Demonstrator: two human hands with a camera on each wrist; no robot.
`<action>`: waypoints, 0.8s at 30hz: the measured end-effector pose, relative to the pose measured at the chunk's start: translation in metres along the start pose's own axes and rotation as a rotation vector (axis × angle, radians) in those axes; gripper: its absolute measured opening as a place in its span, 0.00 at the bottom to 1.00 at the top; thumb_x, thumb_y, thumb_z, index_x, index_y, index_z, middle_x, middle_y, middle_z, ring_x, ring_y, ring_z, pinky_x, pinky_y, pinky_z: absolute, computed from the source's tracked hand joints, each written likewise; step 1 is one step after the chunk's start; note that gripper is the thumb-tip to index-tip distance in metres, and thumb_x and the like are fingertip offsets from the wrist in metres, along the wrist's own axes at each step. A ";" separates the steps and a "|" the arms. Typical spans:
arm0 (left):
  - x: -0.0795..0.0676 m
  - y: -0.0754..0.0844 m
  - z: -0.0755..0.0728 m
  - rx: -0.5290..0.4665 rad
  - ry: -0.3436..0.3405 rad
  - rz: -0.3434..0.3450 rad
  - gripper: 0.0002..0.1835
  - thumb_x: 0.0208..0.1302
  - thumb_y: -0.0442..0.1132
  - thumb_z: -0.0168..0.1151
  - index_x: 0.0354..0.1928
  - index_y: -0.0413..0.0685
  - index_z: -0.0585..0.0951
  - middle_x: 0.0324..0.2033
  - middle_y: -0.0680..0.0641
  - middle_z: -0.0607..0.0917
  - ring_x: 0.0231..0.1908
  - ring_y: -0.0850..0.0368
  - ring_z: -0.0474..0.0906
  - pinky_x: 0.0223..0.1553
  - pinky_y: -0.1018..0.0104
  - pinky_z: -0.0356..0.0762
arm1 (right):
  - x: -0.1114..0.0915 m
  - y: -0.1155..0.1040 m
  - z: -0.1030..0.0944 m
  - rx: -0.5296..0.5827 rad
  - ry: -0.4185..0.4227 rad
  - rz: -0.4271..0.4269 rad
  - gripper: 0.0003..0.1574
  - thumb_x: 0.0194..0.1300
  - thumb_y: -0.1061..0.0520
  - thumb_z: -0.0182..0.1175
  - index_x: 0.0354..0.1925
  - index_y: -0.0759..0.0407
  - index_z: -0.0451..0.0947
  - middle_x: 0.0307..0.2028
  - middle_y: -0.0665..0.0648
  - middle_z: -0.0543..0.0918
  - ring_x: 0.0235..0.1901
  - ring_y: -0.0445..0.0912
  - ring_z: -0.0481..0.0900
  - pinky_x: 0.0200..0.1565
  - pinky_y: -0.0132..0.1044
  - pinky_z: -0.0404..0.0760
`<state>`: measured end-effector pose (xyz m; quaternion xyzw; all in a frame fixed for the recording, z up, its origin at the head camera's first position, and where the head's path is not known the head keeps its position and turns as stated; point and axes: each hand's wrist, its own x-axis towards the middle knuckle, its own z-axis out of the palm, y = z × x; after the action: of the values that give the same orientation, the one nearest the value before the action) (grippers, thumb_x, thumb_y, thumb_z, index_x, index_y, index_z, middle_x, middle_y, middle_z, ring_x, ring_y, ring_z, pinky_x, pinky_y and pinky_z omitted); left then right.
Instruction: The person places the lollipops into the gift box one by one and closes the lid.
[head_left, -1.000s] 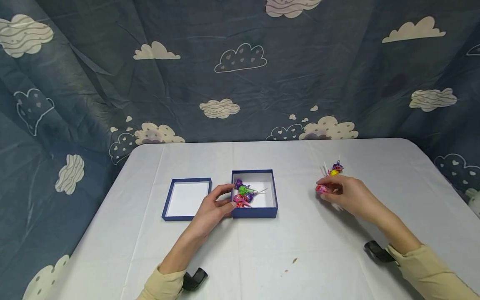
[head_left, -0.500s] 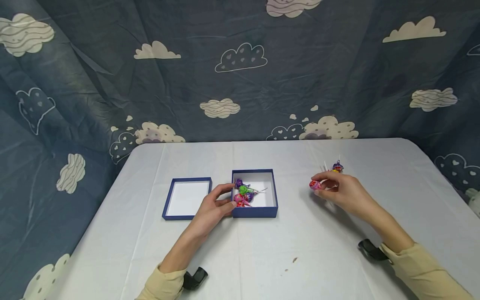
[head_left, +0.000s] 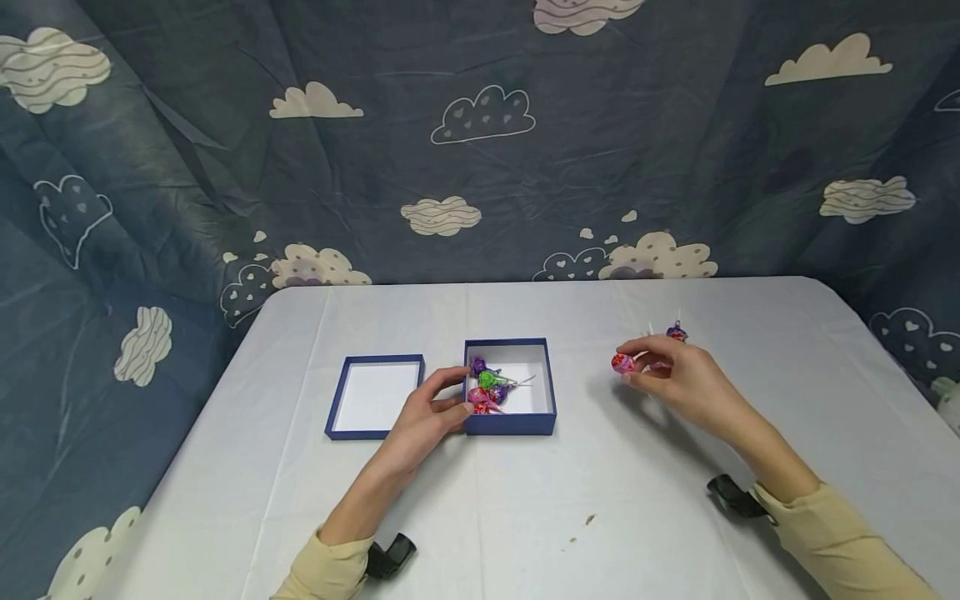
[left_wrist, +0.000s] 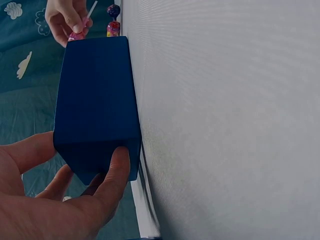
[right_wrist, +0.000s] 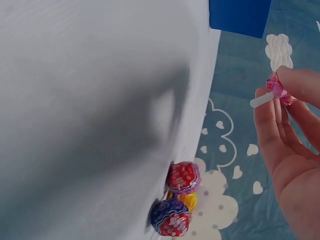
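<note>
In the head view my left hand (head_left: pixel 427 417) holds the left end of an open blue box (head_left: pixel 510 425), thumb by the near corner and fingers along the left wall. Several wrapped lollipops, among them a green one (head_left: pixel 489 380) and a purple one (head_left: pixel 478 367), lie at the left inside it. My right hand (head_left: pixel 686 379) pinches a red-and-pink lollipop (head_left: pixel 623 362) above the table; its white stick (right_wrist: pixel 261 100) shows in the right wrist view. Beyond this hand, more lollipops lie on the table, one with a purple wrapper (head_left: pixel 677 332).
A blue box lid (head_left: pixel 375 398), white inside, lies left of the box. The white table (head_left: pixel 525 517) has a few brown specks (head_left: pixel 589 520) near the front. A dark curtain (head_left: pixel 480 183) with clouds hangs behind.
My right hand has lifted the red-and-pink lollipop slightly and carried it left, toward the box. My left hand and the box have stayed put.
</note>
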<state>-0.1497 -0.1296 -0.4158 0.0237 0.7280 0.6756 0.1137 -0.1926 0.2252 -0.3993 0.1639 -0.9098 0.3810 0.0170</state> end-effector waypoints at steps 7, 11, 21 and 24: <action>-0.001 0.000 0.000 0.000 -0.003 -0.007 0.27 0.66 0.31 0.60 0.66 0.47 0.72 0.67 0.42 0.68 0.59 0.42 0.73 0.51 0.53 0.79 | 0.004 -0.004 0.003 0.057 0.014 -0.043 0.20 0.59 0.65 0.70 0.50 0.55 0.81 0.41 0.51 0.85 0.39 0.45 0.81 0.41 0.26 0.80; -0.001 0.000 0.000 -0.008 -0.004 -0.008 0.27 0.66 0.30 0.60 0.67 0.46 0.71 0.67 0.41 0.67 0.60 0.42 0.73 0.51 0.54 0.79 | 0.006 -0.006 0.005 0.084 0.015 -0.083 0.20 0.59 0.65 0.70 0.50 0.56 0.81 0.40 0.50 0.85 0.38 0.45 0.81 0.40 0.30 0.82; -0.001 0.001 0.000 -0.019 -0.019 -0.002 0.27 0.66 0.30 0.59 0.68 0.45 0.70 0.68 0.41 0.66 0.60 0.41 0.73 0.51 0.53 0.79 | 0.010 -0.017 0.011 0.125 -0.005 -0.137 0.19 0.60 0.63 0.70 0.50 0.55 0.82 0.41 0.49 0.84 0.39 0.44 0.80 0.41 0.33 0.83; 0.000 0.000 -0.001 -0.014 -0.021 0.003 0.27 0.66 0.30 0.59 0.68 0.45 0.70 0.68 0.41 0.66 0.60 0.41 0.73 0.51 0.53 0.79 | 0.011 -0.023 0.013 0.150 -0.014 -0.121 0.19 0.60 0.60 0.70 0.51 0.55 0.81 0.42 0.49 0.84 0.39 0.44 0.80 0.41 0.32 0.82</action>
<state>-0.1494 -0.1304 -0.4154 0.0309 0.7220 0.6806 0.1205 -0.1946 0.1973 -0.3909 0.2219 -0.8671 0.4454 0.0211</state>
